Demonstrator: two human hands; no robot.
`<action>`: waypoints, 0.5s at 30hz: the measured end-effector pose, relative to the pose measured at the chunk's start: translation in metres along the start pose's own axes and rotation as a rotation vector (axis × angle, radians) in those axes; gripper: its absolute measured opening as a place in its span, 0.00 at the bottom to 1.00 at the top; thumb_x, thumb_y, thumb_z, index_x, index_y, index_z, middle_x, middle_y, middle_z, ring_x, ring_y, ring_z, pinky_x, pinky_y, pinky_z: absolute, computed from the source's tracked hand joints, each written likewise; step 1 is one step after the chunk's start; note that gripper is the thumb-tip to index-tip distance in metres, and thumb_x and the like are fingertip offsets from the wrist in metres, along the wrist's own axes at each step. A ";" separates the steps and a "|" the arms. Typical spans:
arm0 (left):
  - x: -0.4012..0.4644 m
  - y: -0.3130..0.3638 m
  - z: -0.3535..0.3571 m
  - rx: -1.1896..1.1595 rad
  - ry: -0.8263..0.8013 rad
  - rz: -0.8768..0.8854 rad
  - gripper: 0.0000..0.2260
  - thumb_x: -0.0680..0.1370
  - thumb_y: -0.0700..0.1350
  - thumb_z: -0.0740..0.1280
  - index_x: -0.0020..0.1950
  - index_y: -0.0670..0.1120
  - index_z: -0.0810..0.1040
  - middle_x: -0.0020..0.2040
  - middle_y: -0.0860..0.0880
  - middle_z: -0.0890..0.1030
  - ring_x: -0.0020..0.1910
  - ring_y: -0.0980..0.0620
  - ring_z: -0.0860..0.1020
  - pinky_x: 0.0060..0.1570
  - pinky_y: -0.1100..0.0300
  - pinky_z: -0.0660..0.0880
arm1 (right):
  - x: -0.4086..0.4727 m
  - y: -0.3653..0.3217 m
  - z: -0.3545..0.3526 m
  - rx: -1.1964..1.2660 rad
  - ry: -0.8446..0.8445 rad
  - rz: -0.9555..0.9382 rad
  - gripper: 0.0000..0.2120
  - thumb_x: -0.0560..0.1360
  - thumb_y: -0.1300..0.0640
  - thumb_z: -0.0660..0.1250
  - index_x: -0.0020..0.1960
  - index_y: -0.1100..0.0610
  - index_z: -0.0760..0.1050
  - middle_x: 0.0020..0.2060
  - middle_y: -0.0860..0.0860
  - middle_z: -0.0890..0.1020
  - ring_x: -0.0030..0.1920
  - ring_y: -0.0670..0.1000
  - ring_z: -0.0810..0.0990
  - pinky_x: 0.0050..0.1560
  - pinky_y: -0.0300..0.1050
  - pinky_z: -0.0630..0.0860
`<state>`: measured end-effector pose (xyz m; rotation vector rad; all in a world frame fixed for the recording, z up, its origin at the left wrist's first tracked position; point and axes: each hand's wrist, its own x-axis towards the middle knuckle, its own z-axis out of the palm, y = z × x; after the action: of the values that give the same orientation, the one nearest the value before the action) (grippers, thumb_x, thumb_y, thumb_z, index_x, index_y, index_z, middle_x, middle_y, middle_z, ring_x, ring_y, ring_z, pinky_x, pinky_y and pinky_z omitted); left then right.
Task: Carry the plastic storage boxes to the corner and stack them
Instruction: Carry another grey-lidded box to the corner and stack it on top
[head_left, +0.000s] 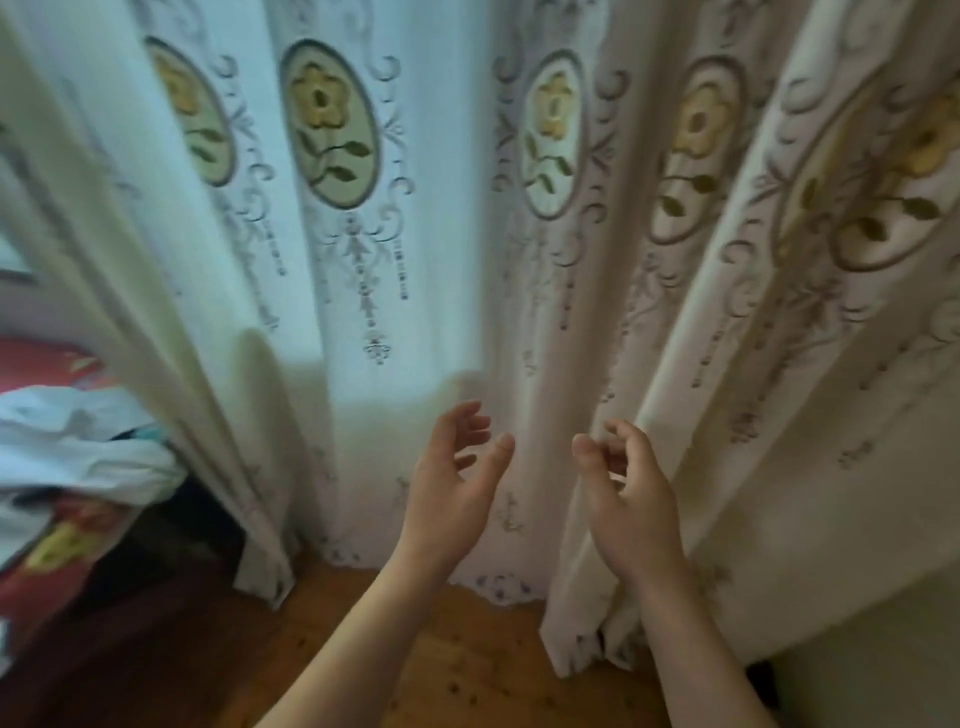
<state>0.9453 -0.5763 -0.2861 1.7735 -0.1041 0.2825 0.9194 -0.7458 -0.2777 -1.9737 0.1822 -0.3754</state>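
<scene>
Both hands up in front of the long cream curtain embroidered with yellow flowers in oval frames (467, 234), and the plastic storage boxes are nowhere in this view: the left hand (453, 483) is released, palm turned inward with fingers loosely spread, grasping nothing. The right hand (626, 499) faces it, fingers loosely curled and equally empty, near the curtain's lower folds. Below the curtain's hem runs the orange-brown wooden plank floor (467, 670); left of the curtain sits a heap of white and red floral bedding (72, 457).
</scene>
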 end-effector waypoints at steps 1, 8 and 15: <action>-0.004 -0.004 -0.023 0.009 0.038 -0.007 0.22 0.74 0.64 0.66 0.66 0.60 0.70 0.56 0.63 0.77 0.57 0.63 0.76 0.57 0.56 0.77 | -0.006 -0.011 0.020 -0.002 -0.032 -0.015 0.34 0.71 0.25 0.55 0.71 0.41 0.65 0.54 0.32 0.74 0.53 0.27 0.71 0.44 0.29 0.68; -0.046 -0.019 -0.150 0.107 0.244 -0.064 0.23 0.75 0.63 0.66 0.68 0.59 0.69 0.59 0.61 0.76 0.58 0.63 0.76 0.58 0.59 0.75 | -0.054 -0.065 0.123 0.034 -0.239 -0.121 0.28 0.75 0.30 0.58 0.70 0.42 0.66 0.51 0.35 0.76 0.52 0.29 0.73 0.45 0.32 0.70; -0.114 -0.026 -0.277 0.138 0.467 -0.163 0.21 0.72 0.68 0.64 0.63 0.68 0.68 0.56 0.67 0.75 0.57 0.67 0.75 0.50 0.72 0.72 | -0.120 -0.113 0.221 0.108 -0.454 -0.230 0.28 0.75 0.31 0.58 0.69 0.44 0.69 0.49 0.37 0.78 0.50 0.30 0.75 0.41 0.29 0.71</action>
<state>0.8036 -0.3105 -0.2849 1.7944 0.4005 0.5872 0.8778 -0.4732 -0.2814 -1.9232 -0.3499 -0.0726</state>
